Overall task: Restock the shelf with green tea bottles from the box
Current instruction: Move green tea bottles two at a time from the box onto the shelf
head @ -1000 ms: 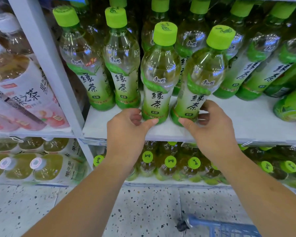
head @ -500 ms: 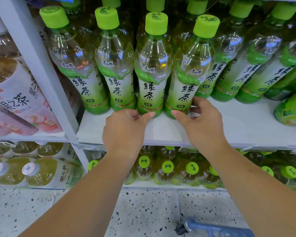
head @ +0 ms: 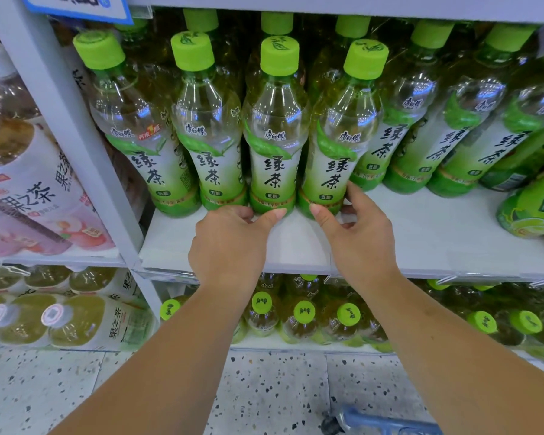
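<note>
Green tea bottles with lime caps stand in rows on the white shelf point(head: 421, 233). My left hand point(head: 230, 243) pinches the base of one front bottle point(head: 274, 158), thumb on its front and fingers curled at its left side. My right hand point(head: 358, 237) holds the base of the neighbouring bottle point(head: 336, 158), thumb in front and fingers round its right side. Both bottles stand upright, level with the two front bottles point(head: 157, 158) to their left. The box is out of view.
A grey upright post point(head: 76, 136) divides off pink-labelled tea bottles point(head: 29, 189) on the left. Bare shelf board lies to the right of my hands, with tilted green bottles point(head: 534, 202) at the far right. Capped bottles point(head: 305, 312) fill the lower shelf. A blue cart frame point(head: 383, 422) stands on the speckled floor.
Both hands have slid the two bottles back from the shelf's front edge into line with the front row. The view has moved closer and slightly up.
</note>
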Action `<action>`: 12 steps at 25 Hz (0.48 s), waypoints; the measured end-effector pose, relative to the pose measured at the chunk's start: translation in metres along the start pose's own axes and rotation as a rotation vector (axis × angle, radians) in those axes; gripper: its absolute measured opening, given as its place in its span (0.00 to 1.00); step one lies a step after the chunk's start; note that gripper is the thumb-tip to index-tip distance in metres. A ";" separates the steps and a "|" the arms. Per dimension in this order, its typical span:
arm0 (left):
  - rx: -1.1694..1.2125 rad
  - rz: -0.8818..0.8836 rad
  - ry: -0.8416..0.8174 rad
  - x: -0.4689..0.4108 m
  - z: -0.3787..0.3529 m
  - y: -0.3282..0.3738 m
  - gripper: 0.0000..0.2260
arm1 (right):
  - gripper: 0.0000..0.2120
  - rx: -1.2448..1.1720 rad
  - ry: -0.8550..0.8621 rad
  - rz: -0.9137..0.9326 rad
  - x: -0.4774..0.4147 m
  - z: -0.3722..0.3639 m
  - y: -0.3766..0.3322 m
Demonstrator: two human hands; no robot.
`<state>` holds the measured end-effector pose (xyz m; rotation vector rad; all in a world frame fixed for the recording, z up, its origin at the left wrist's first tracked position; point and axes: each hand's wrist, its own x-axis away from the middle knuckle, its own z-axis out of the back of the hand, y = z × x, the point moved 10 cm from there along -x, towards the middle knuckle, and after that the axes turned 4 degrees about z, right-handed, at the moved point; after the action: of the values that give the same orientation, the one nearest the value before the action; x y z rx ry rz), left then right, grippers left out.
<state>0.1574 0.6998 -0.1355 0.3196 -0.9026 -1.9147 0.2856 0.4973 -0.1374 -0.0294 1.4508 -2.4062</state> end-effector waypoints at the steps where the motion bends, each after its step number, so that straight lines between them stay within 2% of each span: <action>1: 0.008 0.017 -0.007 0.000 -0.001 0.000 0.21 | 0.26 0.004 -0.009 -0.005 0.000 0.000 0.000; 6: 0.015 0.041 -0.083 -0.003 -0.004 -0.002 0.27 | 0.27 -0.018 -0.066 -0.071 0.000 -0.001 -0.004; 10: 0.063 0.012 -0.184 -0.004 -0.008 -0.001 0.23 | 0.28 -0.129 -0.173 -0.212 -0.002 -0.007 0.001; 12: 0.103 -0.006 -0.243 -0.004 -0.009 -0.001 0.22 | 0.27 -0.151 -0.156 -0.256 0.001 -0.006 -0.002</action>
<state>0.1636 0.6992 -0.1425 0.1525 -1.1641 -1.9442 0.2830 0.5030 -0.1388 -0.4544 1.6359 -2.4170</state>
